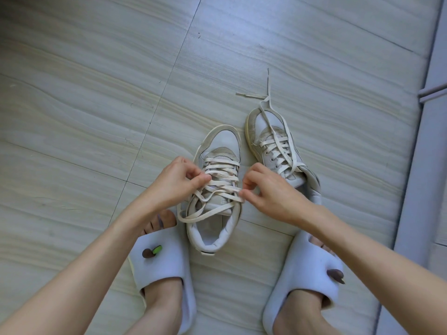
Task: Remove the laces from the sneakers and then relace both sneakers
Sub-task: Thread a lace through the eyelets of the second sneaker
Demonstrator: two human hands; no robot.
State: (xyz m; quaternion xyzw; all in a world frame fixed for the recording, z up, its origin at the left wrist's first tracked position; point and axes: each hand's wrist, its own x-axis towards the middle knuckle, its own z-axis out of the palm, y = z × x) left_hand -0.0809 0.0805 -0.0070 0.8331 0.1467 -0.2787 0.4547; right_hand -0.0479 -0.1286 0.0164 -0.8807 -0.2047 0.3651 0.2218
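**Both hands working the lace on the near sneaker**

The pale tiled floor (96, 117) carries everything. On it the near sneaker (217, 189) stands toe away from the person, between two white slippers (159, 262). The second sneaker (273, 146) sits just beside it, up and to its right, its lace ends trailing onto the floor beyond the toe.

Over the near sneaker's eyelets, the left hand (174, 182) pinches a strand of the cream lace (217, 184) at the left side, and the right hand (268, 192) pinches the lace at the right edge. Loose loops spill over the collar toward the person.

The risk, as I judge it: those slack loops can snag or knot when one strand is pulled, and a hard tug may drag the light sneaker sideways, since neither hand steadies it.
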